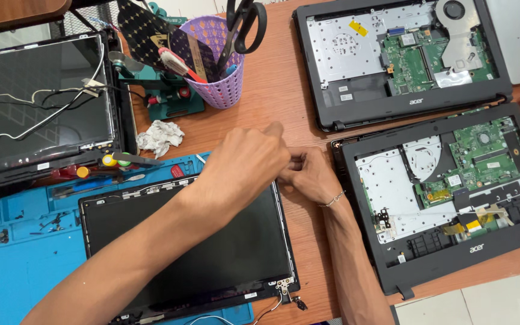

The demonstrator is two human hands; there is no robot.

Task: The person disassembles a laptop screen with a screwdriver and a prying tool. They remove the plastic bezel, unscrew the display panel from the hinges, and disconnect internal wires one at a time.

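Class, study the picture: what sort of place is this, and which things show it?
Probably a laptop repair bench: two opened laptop bases with bare circuit boards, a detached screen panel on a blue work mat, and a purple tool basket.

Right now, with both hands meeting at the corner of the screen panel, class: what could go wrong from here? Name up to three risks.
1. The left hand and right hand work at the edge of the screen panel; pressure there might crack it.
2. The open laptop base lies beside the right forearm with its circuit board bare; a bump could harm it.
3. Tiny screws lie loose on the blue mat and may scatter.
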